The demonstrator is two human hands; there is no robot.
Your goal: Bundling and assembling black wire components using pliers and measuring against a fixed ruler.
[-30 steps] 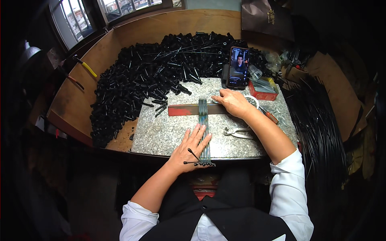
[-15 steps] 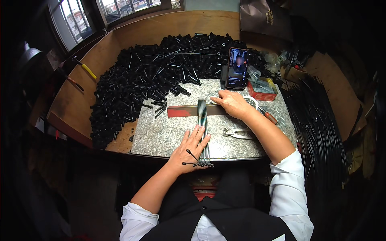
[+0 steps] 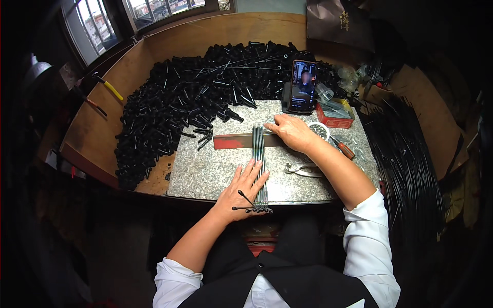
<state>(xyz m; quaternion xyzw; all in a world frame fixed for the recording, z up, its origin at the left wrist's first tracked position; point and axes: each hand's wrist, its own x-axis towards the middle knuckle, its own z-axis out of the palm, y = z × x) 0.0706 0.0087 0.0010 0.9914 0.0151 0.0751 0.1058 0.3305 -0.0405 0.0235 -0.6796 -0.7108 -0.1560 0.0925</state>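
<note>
Several thin dark metal rods (image 3: 258,143) lie side by side across a flat brown-and-red bar (image 3: 231,142). Their black bulb-shaped ends (image 3: 259,210) stick out past the near edge of the stone slab. My left hand (image 3: 237,194) lies flat over the near part of the rods, fingers spread; a couple of black-ended rods poke up by its thumb side. At the rods' far tips is my right hand (image 3: 294,134), its thumb and index finger drawn together. Whatever they pinch is too small to make out.
Pincers (image 3: 304,170), a red-handled screwdriver (image 3: 345,149), a white ring-shaped dish (image 3: 321,130) and a red box of thin pins (image 3: 335,116) lie on the speckled slab (image 3: 205,174). A phone (image 3: 303,87) stands behind. Black parts (image 3: 190,92) heap up left; long black rods (image 3: 405,154) lie right.
My right hand has shifted slightly left, bringing its fingertips to the far tips of the rods. My left hand stays in place on the rods.
</note>
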